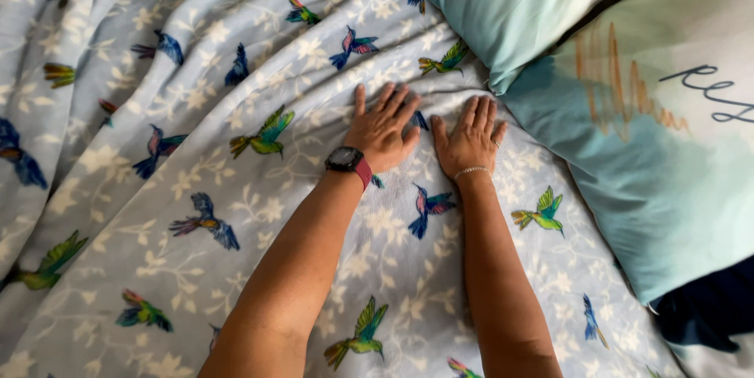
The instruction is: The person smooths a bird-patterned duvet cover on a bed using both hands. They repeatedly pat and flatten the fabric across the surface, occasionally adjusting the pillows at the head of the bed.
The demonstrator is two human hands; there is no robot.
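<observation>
A pale blue bedsheet printed with white flowers and colourful hummingbirds covers most of the view, creased into long folds at the left. My left hand lies flat on it, palm down, fingers apart, with a black watch on a red strap at the wrist. My right hand presses flat beside it, almost touching, wearing a thin bead bracelet and a ring. Both hands hold nothing. Their fingertips point toward the pillows.
A teal and white pillow lies at the top, just beyond my fingertips. A larger teal pillow with orange lines and dark script sits at the right. Dark blue fabric shows at the lower right edge.
</observation>
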